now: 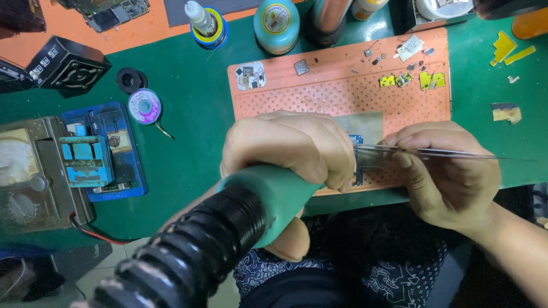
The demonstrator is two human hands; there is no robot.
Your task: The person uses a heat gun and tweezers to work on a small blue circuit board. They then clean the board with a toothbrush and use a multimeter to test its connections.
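My left hand (288, 151) grips the green handle of a hot-air tool (268, 197), whose black ribbed hose (188, 251) runs down toward the camera. Its nozzle is hidden under my fingers. My right hand (448, 171) pinches metal tweezers (411, 150), tips pointing left toward a small blue circuit board (357, 140) that lies on the orange perforated mat (342, 94). A thin grey metal sheet (365, 128) sits by the board. Most of the board is covered by my left hand.
Small chips and yellow parts (411, 78) are scattered on the mat's far right. A blue board-holding fixture (103, 151) and a solder wick spool (144, 106) lie at left on the green table (194, 131). Bottles and a round tin (276, 24) stand at the back.
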